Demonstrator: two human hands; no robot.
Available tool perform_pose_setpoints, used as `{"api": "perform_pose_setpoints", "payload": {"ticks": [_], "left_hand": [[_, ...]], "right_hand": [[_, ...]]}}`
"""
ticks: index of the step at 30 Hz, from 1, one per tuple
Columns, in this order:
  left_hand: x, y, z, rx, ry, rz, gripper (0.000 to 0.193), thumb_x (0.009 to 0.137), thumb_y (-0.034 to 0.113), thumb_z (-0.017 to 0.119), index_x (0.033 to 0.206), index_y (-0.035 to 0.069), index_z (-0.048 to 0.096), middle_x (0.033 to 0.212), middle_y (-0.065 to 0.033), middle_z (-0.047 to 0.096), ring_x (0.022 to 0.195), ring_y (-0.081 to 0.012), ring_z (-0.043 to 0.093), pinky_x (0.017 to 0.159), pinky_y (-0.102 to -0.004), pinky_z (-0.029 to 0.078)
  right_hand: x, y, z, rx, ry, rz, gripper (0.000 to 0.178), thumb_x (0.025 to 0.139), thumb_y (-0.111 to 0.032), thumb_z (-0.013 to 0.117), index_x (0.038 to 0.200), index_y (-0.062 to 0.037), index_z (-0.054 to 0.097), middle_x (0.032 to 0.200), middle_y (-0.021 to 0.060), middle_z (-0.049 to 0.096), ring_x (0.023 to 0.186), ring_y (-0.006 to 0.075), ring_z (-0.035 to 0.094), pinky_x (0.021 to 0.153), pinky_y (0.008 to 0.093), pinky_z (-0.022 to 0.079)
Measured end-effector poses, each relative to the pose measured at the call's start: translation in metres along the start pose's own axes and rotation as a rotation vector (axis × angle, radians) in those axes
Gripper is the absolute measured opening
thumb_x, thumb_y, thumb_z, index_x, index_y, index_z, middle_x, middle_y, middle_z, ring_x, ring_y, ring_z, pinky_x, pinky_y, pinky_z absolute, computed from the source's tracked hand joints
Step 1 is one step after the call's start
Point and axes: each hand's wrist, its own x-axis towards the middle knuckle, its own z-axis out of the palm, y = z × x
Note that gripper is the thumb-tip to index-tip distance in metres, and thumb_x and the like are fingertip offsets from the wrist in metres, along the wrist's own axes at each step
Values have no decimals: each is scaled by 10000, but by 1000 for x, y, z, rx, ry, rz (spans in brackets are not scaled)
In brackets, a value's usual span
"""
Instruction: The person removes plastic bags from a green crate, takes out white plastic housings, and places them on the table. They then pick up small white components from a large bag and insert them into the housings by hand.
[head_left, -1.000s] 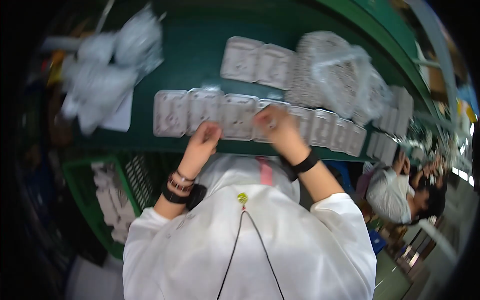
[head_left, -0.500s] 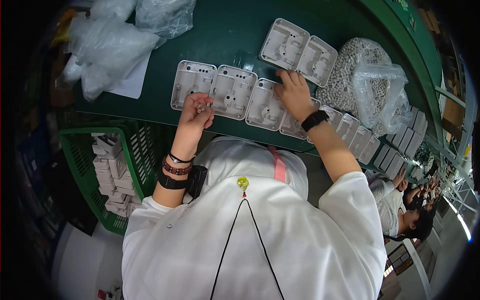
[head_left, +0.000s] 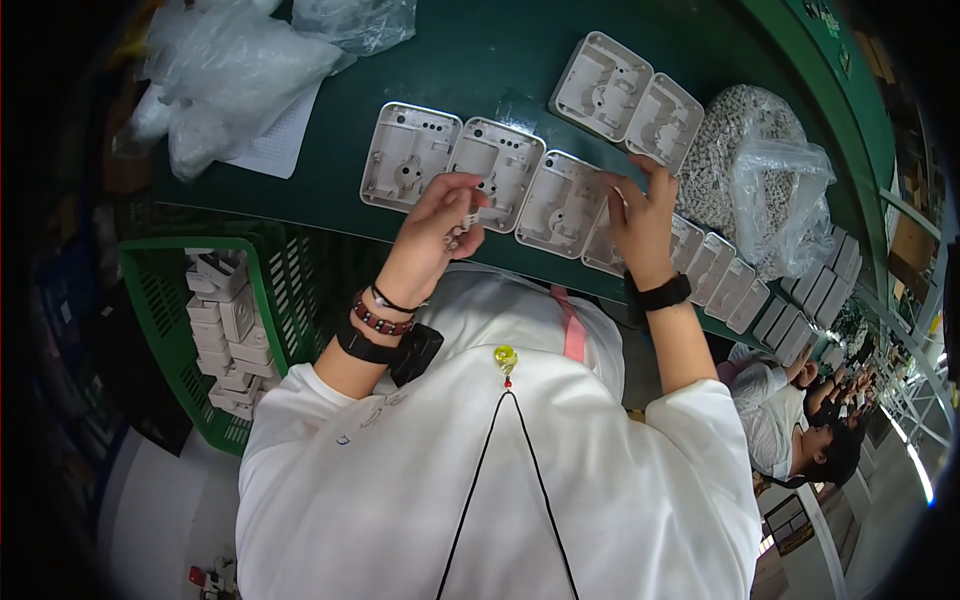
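My left hand is closed, with small whitish plastic parts showing in its curled fingers. It hovers in front of a white plastic housing, hiding part of it. To its left lies a matching housing with its hollow side up. My right hand is above the row, fingers apart, and I see nothing between them. Its fingertips are by the near edge of an upper housing, next to a housing on its left. The hand partly covers another housing.
A clear bag of small whitish parts stands at the right, with more housings beside it. Plastic bags lie on a white sheet at the far left. A green crate holds white housings. Another person sits at right.
My left hand has moved right and nearer to me, still closed on the small parts. My right hand has shifted right, and its fingers have spread. The whole view has moved slightly.
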Motion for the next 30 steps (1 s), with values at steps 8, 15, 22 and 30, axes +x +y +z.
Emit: {"api": "perform_pose_setpoints", "payload": {"ticks": [8,15,22,30], "left_hand": [[7,1,13,271,-212,171,364,880,218,480,1187,60,364,1028,-68,451,712,-121,477,597,-207,386],[1,11,6,398,-460,441,559,828,228,576,1273,56,285,1112,-99,386,903,-152,492,818,-260,409],[0,25,4,736,-578,414,416,892,196,457,1262,43,340,1138,-112,385,1013,-201,440,862,-297,388],[1,15,8,792,-233,287,233,918,207,403,1078,46,455,825,-4,454,661,-75,389,589,-196,349]], "right_hand": [[2,-89,-7,435,-53,124,223,697,-10,619,914,-61,607,960,106,499,880,237,467,766,332,386],[-2,-109,-8,794,-284,-4,211,775,-46,581,979,-2,552,929,104,508,723,158,505,660,222,418],[1,-116,-13,1136,-442,388,144,819,-64,539,945,4,545,877,56,551,735,110,522,655,230,425],[11,-120,-9,1274,-137,735,83,813,-69,530,881,-22,534,774,17,551,687,92,499,637,214,409]]}}
